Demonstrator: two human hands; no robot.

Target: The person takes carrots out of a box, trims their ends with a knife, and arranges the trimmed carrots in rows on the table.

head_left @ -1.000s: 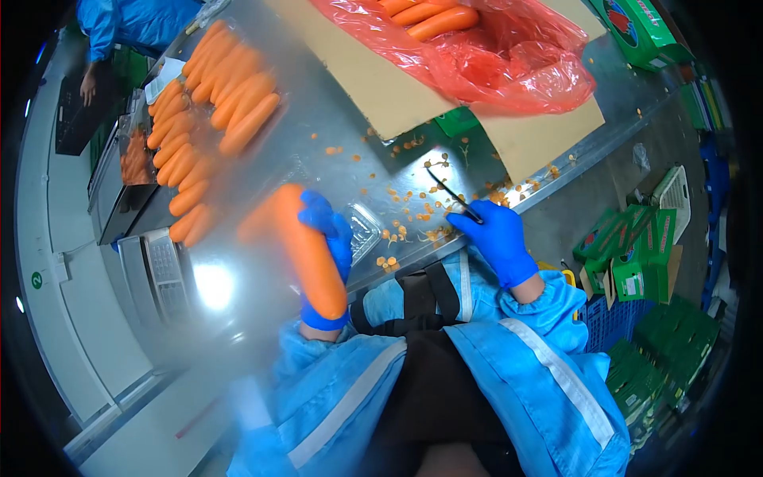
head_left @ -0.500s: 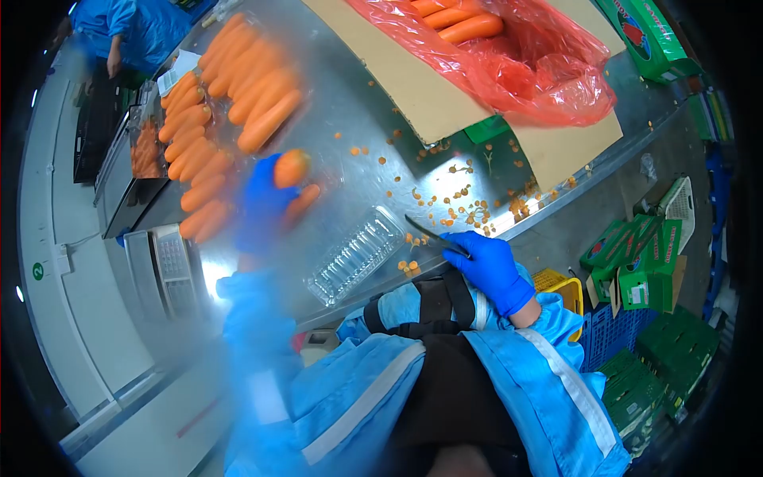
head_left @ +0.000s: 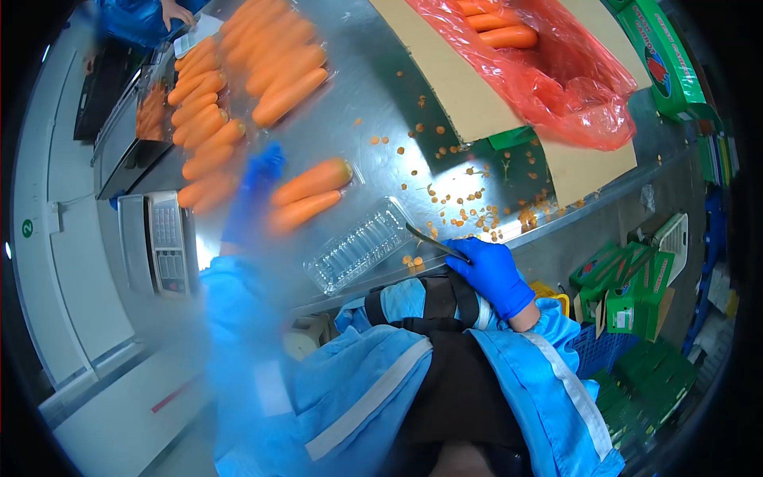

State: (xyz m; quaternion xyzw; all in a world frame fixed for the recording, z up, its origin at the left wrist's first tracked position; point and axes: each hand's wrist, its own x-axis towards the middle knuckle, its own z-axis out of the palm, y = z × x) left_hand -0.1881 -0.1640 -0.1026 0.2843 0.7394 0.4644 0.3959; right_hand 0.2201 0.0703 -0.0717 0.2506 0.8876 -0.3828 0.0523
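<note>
My left hand (head_left: 256,187), in a blue glove, is smeared by motion; its fingers cannot be made out. It hovers between the row of carrots (head_left: 208,135) on the left and two carrots (head_left: 306,195) lying side by side, apparently in a clear tray. My right hand (head_left: 494,274), also gloved in blue, is closed around a knife (head_left: 429,239) with a thin, dark, slightly curved blade pointing left. Just left of the blade lies an empty clear plastic tray (head_left: 359,246) with a ribbed bottom. Farther back, more carrots (head_left: 274,60) lie in a blurred group.
A cardboard box (head_left: 433,75) lined with a red plastic bag (head_left: 556,95) holds carrots at the back right. Carrot trimmings (head_left: 469,211) litter the metal table (head_left: 358,87). Left stands a scale (head_left: 165,230). A co-worker's hand (head_left: 176,12) appears at top left. Green boxes (head_left: 628,286) stand right.
My left hand has let go of a carrot, which now lies beside another, and has moved left. The camera view has shifted. My right hand still holds the knife.
</note>
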